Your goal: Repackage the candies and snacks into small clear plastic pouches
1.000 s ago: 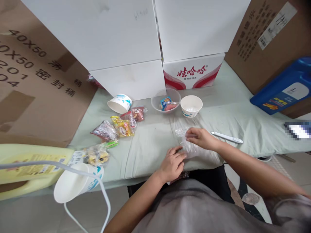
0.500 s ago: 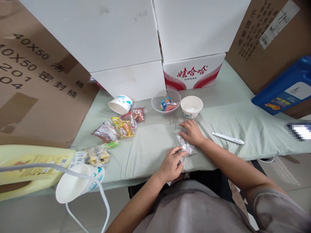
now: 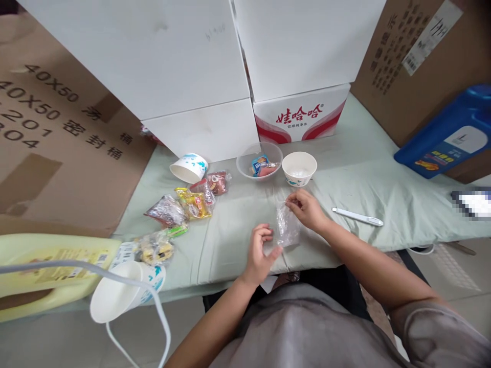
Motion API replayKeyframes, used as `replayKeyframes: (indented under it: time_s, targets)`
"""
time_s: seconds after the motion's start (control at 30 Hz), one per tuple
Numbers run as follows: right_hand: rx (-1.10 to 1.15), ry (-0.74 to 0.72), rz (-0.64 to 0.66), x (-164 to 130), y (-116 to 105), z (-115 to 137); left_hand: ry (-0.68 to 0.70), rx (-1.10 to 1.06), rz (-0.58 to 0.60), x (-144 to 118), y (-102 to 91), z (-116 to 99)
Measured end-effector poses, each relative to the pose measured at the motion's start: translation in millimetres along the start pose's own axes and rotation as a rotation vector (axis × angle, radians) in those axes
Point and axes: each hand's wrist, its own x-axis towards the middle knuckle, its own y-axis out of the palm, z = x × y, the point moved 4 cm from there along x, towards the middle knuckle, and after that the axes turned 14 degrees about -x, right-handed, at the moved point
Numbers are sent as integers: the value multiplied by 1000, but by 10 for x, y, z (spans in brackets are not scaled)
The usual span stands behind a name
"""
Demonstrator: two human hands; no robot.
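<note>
Observed a clear plastic bag (image 3: pixel 287 232) on the cloth-covered surface (image 3: pixel 238 220) near the paper bowl (image 3: pixel 301 180), pinched at its far end by the right hand (image 3: pixel 309 210), apparently to steady it flat, beside a left hand (image 3: pixel 258 258) half open and gripping nothing visible.

Left hand (image 3: pixel 261 253) loosely parted, right hand (image 3: pixel 308 209) pinched and farther out.
The left forearm (image 3: pixel 217 319) slants in from the near side; its fingers (image 3: pixel 262 232) curl, with the thumb (image 3: pixel 273 254) spread rightward, a gap between. The right forearm (image 3: pixel 364 258) reaches in from the near right, elbow bent, thumb and forefinger tips together toward the left.
</note>
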Motion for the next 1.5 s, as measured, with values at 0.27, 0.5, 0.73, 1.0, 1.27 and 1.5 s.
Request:
replayKeyframes:
  time_s: [0.27, 0.5, 0.73, 1.0, 1.27, 1.5]
  targets:
    - [-72, -1, -79, 4, -106, 103, -630, -396, -155, 224, 221, 188]
    - [-115, -352, 231, -386, -49, 292, -612, -287, -169, 215, 193, 214]
    - [-388, -394, 377, -901, 253, 266, 58, 652, -41, 315, -40, -182]
    - [-439, -473, 226, -1027, 180, 358, 355, 735, 316, 398, 100, -14]
    - [-394, -445, 221, -1029, 171, 351, 321, 705, 214, 376, 38, 71]
    - [-270, -439, 225, -775, 96, 403, 334, 630, 234, 385, 10, 80]
